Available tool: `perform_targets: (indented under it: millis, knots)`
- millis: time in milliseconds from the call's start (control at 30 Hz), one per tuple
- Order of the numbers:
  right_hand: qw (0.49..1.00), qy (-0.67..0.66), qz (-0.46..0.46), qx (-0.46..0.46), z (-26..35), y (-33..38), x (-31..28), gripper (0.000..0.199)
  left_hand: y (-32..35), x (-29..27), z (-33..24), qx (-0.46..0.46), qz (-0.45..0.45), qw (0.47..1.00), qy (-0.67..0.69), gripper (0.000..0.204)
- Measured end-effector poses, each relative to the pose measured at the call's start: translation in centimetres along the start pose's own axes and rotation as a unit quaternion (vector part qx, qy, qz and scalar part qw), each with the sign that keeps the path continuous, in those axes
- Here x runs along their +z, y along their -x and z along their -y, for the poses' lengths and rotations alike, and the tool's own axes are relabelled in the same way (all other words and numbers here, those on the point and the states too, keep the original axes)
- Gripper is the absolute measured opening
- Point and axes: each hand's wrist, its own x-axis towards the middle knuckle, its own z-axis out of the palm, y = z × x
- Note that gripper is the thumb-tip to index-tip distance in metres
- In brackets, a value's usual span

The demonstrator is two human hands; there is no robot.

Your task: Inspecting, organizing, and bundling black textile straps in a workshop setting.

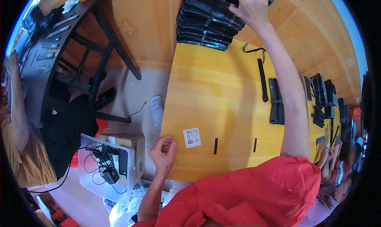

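My right hand (254, 6) reaches to the far end of the yellow table (214, 96). Its thumb is spread from the fingers over a tall stack of black flat pouch-like pieces (208, 22), bundled with bands. The frame's top edge cuts off part of the fingertips, and I see nothing held in them. Loosely curled and empty, my left hand (163, 153) hovers at the table's near left edge. Beside it lies a white printed card (192, 137). Two short black strips (216, 146) rest to the right of the card.
A long black bar (262, 80), a thin black strap (254, 49) and a banded black bundle (276, 102) lie by my right forearm. At left, a clear bin (105, 167) holds cables and adapters. Other people work at a dark table (59, 40) and at far right.
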Motion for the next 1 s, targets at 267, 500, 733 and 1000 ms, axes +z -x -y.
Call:
perform_targets:
  millis: [267, 500, 733, 1000]
  knots:
    - [0.946, 0.230, 0.186, -0.136, 7.1, -0.8, -11.1, 0.054, -3.4, -2.0, -2.7, -0.046, 0.006, 0.964, 0.263, 0.036]
    - [0.951, 0.000, 0.197, -0.239, 18.5, -0.7, -17.6, 0.044, -8.8, -2.5, -10.3, -0.106, 0.393, 0.771, 0.490, 0.088]
    - [0.874, -0.029, 0.285, -0.392, 22.1, -1.0, -19.5, 0.055, -4.0, -1.4, -9.4, -0.041, 0.582, 0.758, 0.291, 0.100]
    - [0.948, 0.090, 0.305, 0.014, 21.2, 2.1, -22.8, 0.046, 0.0, -0.8, -8.5, -0.155, 0.308, 0.745, 0.570, 0.076]
